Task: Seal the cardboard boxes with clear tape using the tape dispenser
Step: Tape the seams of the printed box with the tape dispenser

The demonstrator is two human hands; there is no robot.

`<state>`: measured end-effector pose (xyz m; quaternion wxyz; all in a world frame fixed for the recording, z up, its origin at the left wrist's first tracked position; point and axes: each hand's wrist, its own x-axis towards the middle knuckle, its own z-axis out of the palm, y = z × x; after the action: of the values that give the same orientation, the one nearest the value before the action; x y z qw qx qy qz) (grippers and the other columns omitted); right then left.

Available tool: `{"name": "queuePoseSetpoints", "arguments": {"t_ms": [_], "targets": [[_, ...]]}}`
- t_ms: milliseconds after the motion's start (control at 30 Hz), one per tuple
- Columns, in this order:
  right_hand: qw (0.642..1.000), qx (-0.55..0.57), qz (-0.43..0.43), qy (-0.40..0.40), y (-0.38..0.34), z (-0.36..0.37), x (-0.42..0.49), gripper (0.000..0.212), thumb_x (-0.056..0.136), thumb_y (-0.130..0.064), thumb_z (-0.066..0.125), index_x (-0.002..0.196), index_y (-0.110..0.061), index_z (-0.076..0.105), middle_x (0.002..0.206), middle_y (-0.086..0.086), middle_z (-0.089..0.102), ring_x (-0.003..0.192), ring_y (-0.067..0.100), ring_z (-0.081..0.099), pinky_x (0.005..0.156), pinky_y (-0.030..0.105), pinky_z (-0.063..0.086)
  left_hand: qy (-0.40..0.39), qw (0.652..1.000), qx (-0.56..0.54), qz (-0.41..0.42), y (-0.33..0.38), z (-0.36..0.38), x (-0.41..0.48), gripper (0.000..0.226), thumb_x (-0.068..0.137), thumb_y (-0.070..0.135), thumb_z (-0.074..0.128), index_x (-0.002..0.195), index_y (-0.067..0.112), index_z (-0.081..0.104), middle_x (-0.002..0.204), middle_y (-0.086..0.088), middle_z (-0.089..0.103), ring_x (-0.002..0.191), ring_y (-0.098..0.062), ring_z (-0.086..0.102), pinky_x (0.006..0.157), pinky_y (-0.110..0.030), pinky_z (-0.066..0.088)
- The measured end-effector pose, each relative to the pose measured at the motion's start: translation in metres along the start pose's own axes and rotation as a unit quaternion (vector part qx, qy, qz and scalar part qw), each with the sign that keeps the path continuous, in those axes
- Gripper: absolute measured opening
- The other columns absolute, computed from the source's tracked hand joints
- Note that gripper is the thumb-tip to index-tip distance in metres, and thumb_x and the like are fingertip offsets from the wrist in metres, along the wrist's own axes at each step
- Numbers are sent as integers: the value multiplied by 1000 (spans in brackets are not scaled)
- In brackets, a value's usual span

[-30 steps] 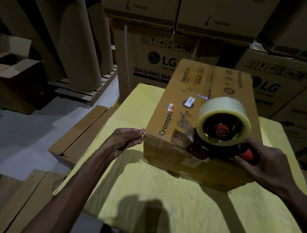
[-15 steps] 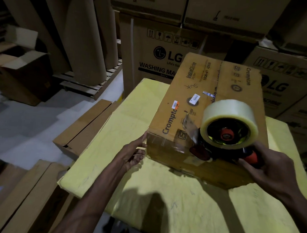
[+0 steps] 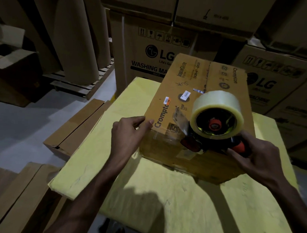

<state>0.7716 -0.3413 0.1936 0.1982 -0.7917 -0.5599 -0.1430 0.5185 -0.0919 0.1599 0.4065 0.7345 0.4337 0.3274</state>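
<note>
A brown Crompton cardboard box [image 3: 199, 79] lies on a yellow table [image 3: 163, 204]. My right hand [image 3: 259, 156] grips the orange handle of a tape dispenser [image 3: 216, 125], which carries a thick roll of clear tape and sits at the box's near top edge. A short strip of clear tape runs from the dispenser down onto the box's near side. My left hand [image 3: 127, 133] is at the box's near left corner, its thumb and fingers touching the corner edge.
Large LG washing machine cartons [image 3: 151, 53] stand stacked behind the table and to the right [image 3: 272, 82]. Flat cardboard boxes [image 3: 75, 127] lie on the floor to the left, more at the lower left [image 3: 16, 198]. Tall cardboard rolls [image 3: 72, 35] stand on a pallet at back left.
My left hand has slid up along the box's near left corner, from the side face to the top edge. The dispenser has stayed at the near top edge.
</note>
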Motion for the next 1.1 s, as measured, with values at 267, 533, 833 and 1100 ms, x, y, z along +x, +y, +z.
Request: {"name": "queuePoseSetpoints", "arguments": {"t_ms": [267, 533, 833, 1100], "targets": [[1000, 18, 11, -9, 3, 2, 3, 61, 87, -58, 56, 126, -14, 70, 107, 15, 76, 86, 37, 75, 70, 49, 62, 1, 972, -186, -145, -9, 15, 10, 50, 79, 19, 89, 127, 16, 74, 109, 0, 79, 91, 1, 74, 94, -32, 60], [999, 40, 15, -32, -1, -2, -4, 58, 86, -60, 57, 128, -23, 68, 112, 8, 76, 94, 33, 73, 71, 41, 58, 42, 957, -223, -181, -17, 30, 10, 40, 82, 16, 86, 121, 19, 77, 103, 4, 80, 95, -6, 76, 97, -33, 58], [963, 141, -102, -204, 36, -26, 19, 54, 100, -63, 42, 150, -41, 42, 140, -11, 58, 119, 14, 55, 89, 42, 53, 211, 918, -261, -209, -16, 65, -4, 33, 89, 11, 80, 122, 12, 76, 109, -2, 74, 83, 4, 65, 68, -8, 52], [961, 167, -150, -161, 45, -18, 14, 58, 96, -54, 53, 149, -31, 48, 133, 1, 66, 112, 21, 62, 88, 37, 52, 251, 911, -231, -232, -21, 61, -8, 28, 71, 22, 93, 97, 18, 83, 94, -4, 79, 97, -21, 73, 86, -32, 57]]}}
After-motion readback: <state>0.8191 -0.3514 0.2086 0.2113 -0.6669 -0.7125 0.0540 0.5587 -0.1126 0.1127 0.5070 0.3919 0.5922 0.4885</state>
